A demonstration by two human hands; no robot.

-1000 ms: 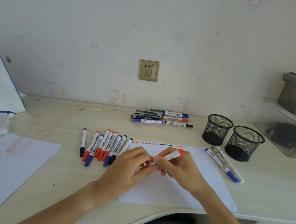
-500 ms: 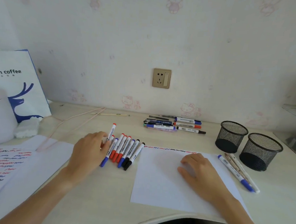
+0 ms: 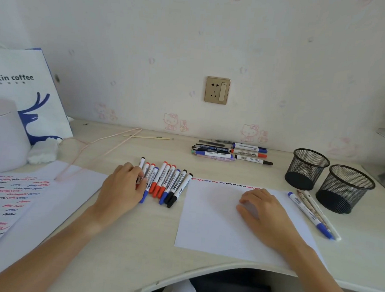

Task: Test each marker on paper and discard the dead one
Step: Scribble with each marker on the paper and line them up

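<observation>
Desk [image 3: 203, 267]: pale, against pink-patterned wall.
Left hand [image 3: 122, 188]: fingers curled over row of markers [image 3: 167, 183]; grasp unclear.
Right hand [image 3: 261, 211]: released, flat on paper [image 3: 212, 225], 3 o'clock of row.
Mesh cups [image 3: 328, 179]: 2 o'clock.
Bag [image 3: 34, 88]: 10 o'clock, reads "ckin coffee".

Bare desk [image 3: 142, 237] lies open at 6 o'clock between the scribbled sheet [image 3: 16, 203] and the paper [image 3: 216, 225]. At 2 o'clock two mesh cups [image 3: 328, 179] block the way; the marker row [image 3: 167, 184] crowds 11 o'clock.
</observation>
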